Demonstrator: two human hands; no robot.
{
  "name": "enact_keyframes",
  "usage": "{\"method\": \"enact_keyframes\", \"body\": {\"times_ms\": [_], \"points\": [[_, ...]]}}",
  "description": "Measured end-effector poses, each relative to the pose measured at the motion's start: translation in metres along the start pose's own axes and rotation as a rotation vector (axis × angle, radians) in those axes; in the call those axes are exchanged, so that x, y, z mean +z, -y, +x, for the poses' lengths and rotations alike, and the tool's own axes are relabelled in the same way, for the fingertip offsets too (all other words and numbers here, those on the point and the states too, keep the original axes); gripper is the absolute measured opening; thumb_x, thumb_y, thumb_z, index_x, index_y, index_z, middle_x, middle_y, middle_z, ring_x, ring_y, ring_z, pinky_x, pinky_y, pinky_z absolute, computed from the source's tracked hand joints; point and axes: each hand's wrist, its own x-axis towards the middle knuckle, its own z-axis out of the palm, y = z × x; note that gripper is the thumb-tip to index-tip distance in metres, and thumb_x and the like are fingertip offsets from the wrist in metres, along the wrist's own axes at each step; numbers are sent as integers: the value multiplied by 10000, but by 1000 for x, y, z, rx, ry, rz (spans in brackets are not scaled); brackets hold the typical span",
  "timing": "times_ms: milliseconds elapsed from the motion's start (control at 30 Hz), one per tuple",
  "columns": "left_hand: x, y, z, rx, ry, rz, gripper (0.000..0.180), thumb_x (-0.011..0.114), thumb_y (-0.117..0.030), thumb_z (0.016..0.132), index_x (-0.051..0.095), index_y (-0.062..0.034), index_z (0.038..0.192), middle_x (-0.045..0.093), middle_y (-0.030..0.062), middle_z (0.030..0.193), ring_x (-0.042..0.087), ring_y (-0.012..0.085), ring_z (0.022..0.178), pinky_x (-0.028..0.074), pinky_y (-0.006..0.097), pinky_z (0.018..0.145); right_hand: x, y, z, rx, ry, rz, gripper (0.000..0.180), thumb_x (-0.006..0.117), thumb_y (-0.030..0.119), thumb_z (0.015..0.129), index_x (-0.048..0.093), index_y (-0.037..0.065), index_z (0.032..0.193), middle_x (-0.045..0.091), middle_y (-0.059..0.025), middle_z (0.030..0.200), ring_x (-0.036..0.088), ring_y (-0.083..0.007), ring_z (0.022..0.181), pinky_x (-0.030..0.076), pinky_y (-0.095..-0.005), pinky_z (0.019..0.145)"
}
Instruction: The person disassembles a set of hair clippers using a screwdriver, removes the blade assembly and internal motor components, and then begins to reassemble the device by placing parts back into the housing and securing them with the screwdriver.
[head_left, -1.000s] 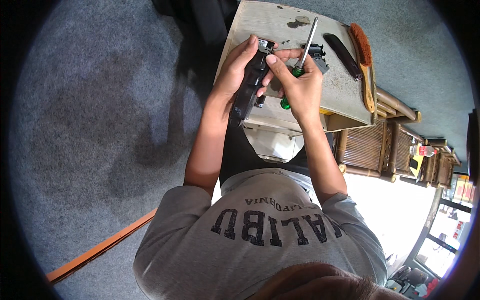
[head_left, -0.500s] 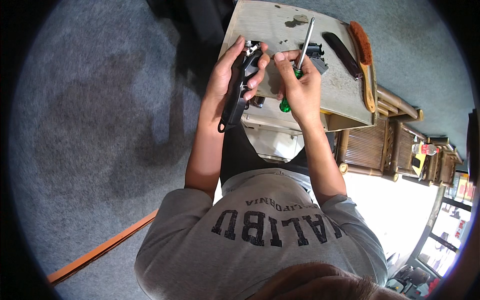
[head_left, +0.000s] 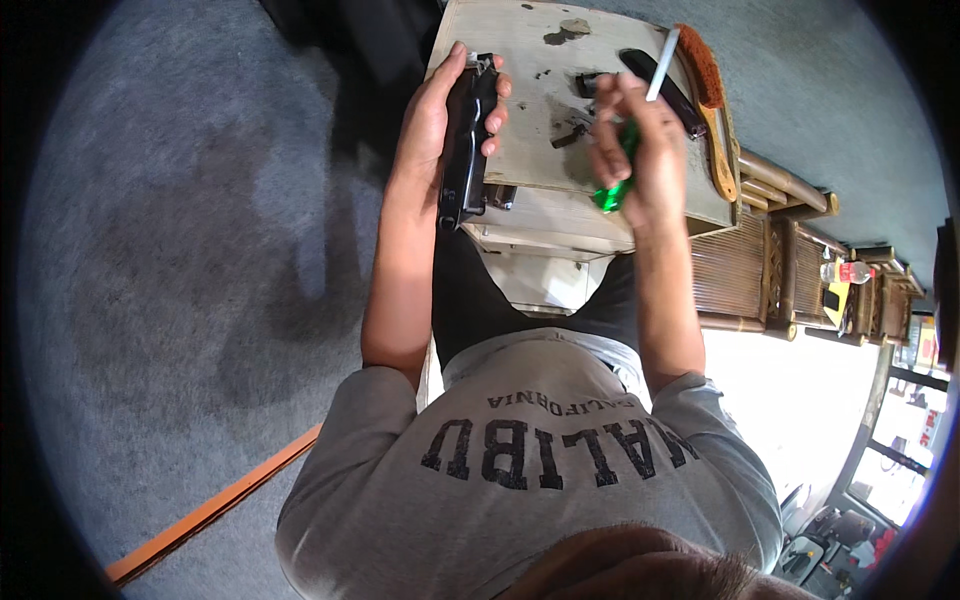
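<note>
Firmly holds the clipper (head_left: 465, 150) in the left hand (head_left: 425, 120), over the left edge of the surface (head_left: 535, 165), and lets it jut past the near left corner. Clamps it lengthwise against the palm, with thumb on one side and fingers wrapped around the other, probably to steady the long body while leaving the metal head uncovered at the far end.

Carries the screwdriver (head_left: 662, 66) in the right hand (head_left: 650, 150), well apart from the left, with fingers curled on the green handle. Points the shaft away from the body, toward the far right corner, seemingly tucked into the grip so as to free thumb and forefinger for small pieces. Hangs above the right half of the surface, near the dark parts (head_left: 570, 137); cannot tell, through the blur, of any contact with them.

Shows the parts grouped around the middle, likely for easy reach, with tiny bits (head_left: 543, 74) just beyond, too small to identify. Lines up the brush (head_left: 700, 70) along the right edge, bristles toward the far corner, and just beside it a black strip (head_left: 686, 110), partly crossed by the shaft; both presumably set there to leave the middle for working.
</note>
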Motion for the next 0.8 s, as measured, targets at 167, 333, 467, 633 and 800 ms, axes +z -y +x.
{"method": "enact_keyframes", "body": {"times_ms": [167, 333, 467, 633, 800], "points": [[0, 3, 3, 22, -65, 42, 469, 563, -495, 1077, 614, -46, 1201, 682, 76, 900, 619, 126, 636, 505, 274, 470, -9, 49, 6, -155, -208, -885, 287, 756, 275, 993, 774, -2, 1067, 698, -36, 771, 539, -71, 478, 390, -245, 426], [5, 4, 2, 28, -100, 82, 476, 571, -496, 1073, 610, -35, 1186, 682, 84, 889, 617, 133, 622, 507, 280, 461, -27, 43, 17, -375, 57, -1444, 243, 790, 226, 939, 786, 28, 1079, 751, -113, 801, 662, -151, 606, 518, -319, 598], [3, 5, 3, 9, -66, 101, 484, 577, -492, 1070, 604, -23, 1185, 683, 91, 887, 620, 137, 621, 512, 279, 455, -25, 38, 9, -155, 143, -1572, 289, 827, 217, 906, 774, 22, 1113, 753, -170, 865, 699, -198, 714, 537, -348, 696], [1, 5, 1, 29, -59, 83, 502, 584, -508, 1062, 605, -22, 1187, 686, 96, 889, 620, 135, 612, 523, 278, 448, -18, 25, 4, -196, 181, -1646, 329, 832, 272, 891, 761, 43, 1117, 763, -184, 960, 741, -342, 845, 553, -417, 769], [4, 5, 0, 27, -63, 104, 510, 581, -513, 1063, 603, -19, 1191, 687, 96, 887, 623, 133, 611, 526, 277, 447, -19, 25, 5, -183, 184, -1652, 298, 804, 264, 910, 761, 48, 1111, 754, -179, 1021, 721, -397, 954, 542, -441, 828]]}}
